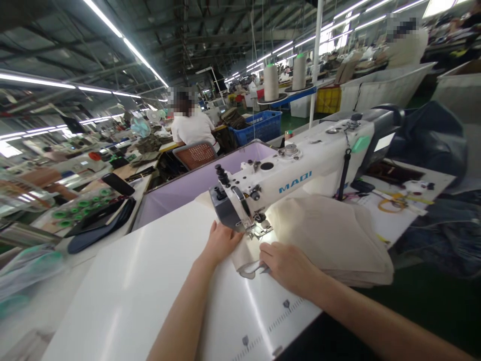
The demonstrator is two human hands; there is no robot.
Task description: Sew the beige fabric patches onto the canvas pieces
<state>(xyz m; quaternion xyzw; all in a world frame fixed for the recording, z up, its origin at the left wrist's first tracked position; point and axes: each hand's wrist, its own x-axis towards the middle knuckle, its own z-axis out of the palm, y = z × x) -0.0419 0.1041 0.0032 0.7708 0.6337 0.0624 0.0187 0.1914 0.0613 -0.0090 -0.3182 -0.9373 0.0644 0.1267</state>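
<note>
A white sewing machine stands on the white table, its lamp lighting the presser foot. Beige fabric runs under or beside the foot, its near edge folded over in a curl. My left hand lies at the fabric's left side, fingers stretched toward the foot. On the right, my right hand has its fingers curled over the folded edge, close in front of the foot; its thumb is hidden. A thick layered bulk of beige fabric spreads right of the needle area, beneath the machine arm.
The white tabletop extends left, with ruler marks near its front edge. Behind it is a lilac-walled bin. Scissors and small tools lie at right. A person sits beyond, near a blue crate. Thread cones stand behind.
</note>
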